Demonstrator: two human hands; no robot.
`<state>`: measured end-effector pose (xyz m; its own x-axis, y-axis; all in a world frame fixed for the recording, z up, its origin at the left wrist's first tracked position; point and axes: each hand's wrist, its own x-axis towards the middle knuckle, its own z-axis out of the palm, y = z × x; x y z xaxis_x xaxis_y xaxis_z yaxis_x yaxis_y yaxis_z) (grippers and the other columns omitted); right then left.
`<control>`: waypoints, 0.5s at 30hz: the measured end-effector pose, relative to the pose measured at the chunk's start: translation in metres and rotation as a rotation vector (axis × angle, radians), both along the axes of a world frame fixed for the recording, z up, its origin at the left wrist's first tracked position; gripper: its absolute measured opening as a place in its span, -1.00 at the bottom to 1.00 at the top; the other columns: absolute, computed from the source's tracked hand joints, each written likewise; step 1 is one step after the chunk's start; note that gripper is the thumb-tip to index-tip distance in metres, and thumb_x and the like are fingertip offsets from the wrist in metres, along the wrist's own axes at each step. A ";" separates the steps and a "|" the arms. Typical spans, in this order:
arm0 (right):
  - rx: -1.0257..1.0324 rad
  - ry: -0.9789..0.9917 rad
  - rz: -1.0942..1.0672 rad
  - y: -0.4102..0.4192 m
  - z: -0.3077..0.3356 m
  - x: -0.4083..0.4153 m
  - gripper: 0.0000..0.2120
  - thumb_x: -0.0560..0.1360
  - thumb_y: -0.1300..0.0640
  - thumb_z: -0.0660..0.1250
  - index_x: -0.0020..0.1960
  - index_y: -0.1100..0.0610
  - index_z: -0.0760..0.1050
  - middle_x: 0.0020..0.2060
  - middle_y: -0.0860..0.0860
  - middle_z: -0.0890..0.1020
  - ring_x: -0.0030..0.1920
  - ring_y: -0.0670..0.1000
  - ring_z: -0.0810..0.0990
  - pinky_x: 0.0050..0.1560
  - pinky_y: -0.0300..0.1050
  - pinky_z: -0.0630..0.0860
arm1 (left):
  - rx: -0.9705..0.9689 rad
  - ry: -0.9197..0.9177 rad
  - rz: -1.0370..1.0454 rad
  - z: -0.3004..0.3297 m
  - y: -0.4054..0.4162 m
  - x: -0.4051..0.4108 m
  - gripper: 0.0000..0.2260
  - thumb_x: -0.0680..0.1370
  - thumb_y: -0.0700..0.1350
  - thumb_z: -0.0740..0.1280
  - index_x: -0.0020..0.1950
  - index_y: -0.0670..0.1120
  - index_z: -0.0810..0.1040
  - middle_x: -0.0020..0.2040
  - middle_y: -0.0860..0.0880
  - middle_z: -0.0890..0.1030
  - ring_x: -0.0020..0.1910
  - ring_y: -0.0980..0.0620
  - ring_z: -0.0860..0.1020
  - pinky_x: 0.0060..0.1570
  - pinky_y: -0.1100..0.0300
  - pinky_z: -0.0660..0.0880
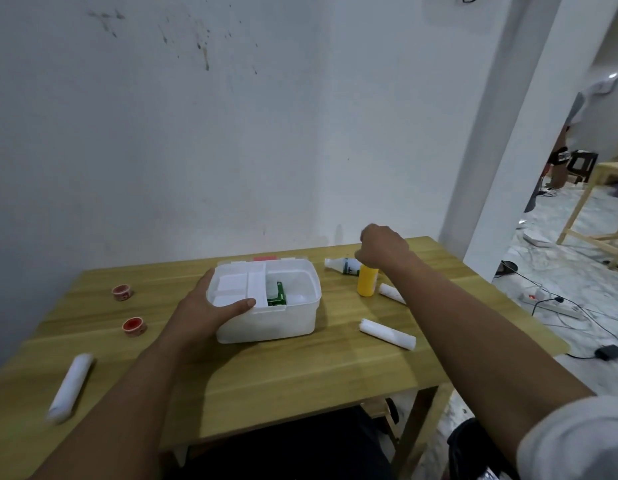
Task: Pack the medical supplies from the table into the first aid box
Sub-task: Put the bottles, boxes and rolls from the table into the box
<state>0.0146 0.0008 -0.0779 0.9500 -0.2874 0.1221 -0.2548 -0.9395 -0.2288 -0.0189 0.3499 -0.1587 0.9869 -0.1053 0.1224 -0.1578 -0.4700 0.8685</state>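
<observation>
A white first aid box (269, 318) stands open mid-table, with a divider tray on its left side and a green packet (277, 295) inside. My left hand (210, 304) grips the box's near-left corner, thumb over the rim. My right hand (382, 249) is closed over the top of an upright yellow bottle (367, 281) to the right of the box. A white bottle with a green label (342, 265) lies behind it. White bandage rolls lie at right (387, 333), beside the yellow bottle (392, 293), and at the near left (71, 386). Two red tape rolls (122, 292) (134, 326) sit at left.
The wooden table (300, 375) stands against a white wall. A pillar rises at the right. Beyond it, cables and a power strip (556, 306) lie on the floor, near another wooden table (608, 174) and a person standing far off.
</observation>
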 end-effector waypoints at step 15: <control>0.305 -0.357 0.311 0.050 0.063 -0.007 -0.75 0.34 0.12 0.57 0.01 0.09 0.70 -0.06 -0.05 0.60 -0.06 -0.03 0.61 -0.09 -0.11 0.58 | -0.012 -0.003 0.016 -0.003 -0.001 -0.001 -0.11 0.25 0.33 0.54 0.50 0.28 0.23 0.35 0.14 0.45 0.22 0.04 0.42 -0.15 0.21 0.45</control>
<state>0.0075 0.0504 -0.0147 0.9104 -0.0730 0.4072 0.1668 -0.8359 -0.5229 -0.0198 0.3489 -0.1617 0.9880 -0.0879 0.1270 -0.1533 -0.4619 0.8736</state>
